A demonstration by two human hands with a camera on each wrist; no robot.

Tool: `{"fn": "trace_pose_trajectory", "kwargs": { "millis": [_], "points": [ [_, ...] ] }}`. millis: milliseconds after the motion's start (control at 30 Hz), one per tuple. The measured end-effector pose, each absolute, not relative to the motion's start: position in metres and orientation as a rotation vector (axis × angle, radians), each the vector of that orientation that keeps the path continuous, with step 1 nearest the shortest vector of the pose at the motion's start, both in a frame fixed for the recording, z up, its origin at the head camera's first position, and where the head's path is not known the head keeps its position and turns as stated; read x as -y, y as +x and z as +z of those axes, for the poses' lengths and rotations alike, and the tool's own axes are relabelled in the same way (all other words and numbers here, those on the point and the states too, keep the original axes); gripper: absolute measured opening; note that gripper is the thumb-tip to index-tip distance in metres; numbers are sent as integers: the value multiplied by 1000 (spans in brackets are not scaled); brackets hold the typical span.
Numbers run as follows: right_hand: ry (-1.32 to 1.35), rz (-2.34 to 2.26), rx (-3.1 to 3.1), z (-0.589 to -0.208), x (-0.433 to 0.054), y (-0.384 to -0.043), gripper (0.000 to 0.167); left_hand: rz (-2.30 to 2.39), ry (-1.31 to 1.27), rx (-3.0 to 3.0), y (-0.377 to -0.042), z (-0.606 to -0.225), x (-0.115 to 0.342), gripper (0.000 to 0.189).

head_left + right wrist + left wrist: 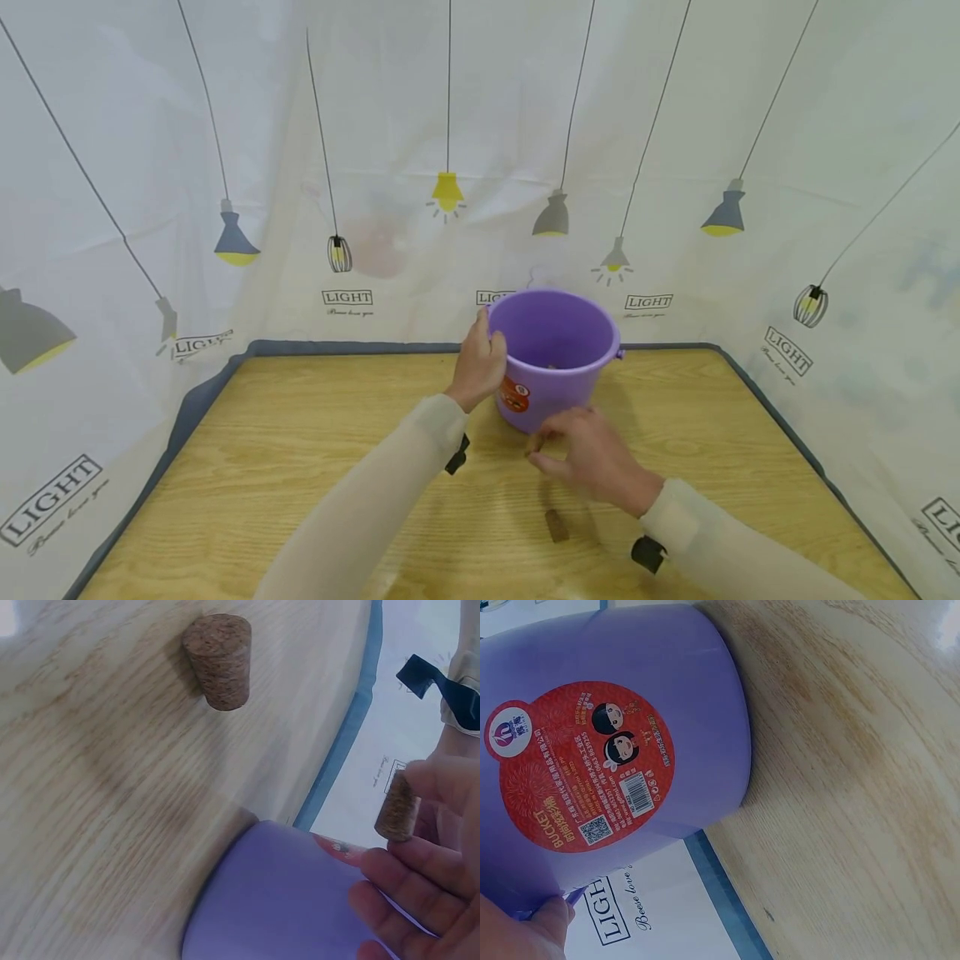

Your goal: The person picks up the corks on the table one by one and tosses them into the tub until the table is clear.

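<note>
A purple bucket [547, 392] with a red round label [585, 765] stands tilted slightly on the wooden table. My left hand [480, 362] grips its rim on the left side, thumb and fingers over the edge. In front of the bucket my right hand [596, 458] pinches a cork stopper [397, 806] between thumb and fingertips. A second cork stopper [220, 664] lies on its side on the table, below the right hand in the head view. Something small and brown shows inside the bucket, mostly hidden by its wall.
The wooden table [337, 433] ends at a dark blue edge [360, 347] at the back. Behind it hangs a pale sheet [405, 125] printed with lamps, which also runs down both sides.
</note>
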State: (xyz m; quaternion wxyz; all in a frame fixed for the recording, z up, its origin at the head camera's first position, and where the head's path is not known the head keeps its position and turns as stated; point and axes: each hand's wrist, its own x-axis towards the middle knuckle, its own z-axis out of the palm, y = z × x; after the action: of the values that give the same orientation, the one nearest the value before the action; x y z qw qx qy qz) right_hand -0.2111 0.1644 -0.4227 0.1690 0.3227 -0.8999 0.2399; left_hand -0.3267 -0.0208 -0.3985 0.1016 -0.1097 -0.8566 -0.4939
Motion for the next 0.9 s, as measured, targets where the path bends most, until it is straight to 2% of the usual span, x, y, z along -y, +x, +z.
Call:
{"fn": "trace_pose_trajectory", "kwargs": {
  "millis": [900],
  "points": [
    [734, 722, 2274, -399, -168, -218, 19, -1465, -342, 2515, -328, -401, 22, 63]
  ]
}}
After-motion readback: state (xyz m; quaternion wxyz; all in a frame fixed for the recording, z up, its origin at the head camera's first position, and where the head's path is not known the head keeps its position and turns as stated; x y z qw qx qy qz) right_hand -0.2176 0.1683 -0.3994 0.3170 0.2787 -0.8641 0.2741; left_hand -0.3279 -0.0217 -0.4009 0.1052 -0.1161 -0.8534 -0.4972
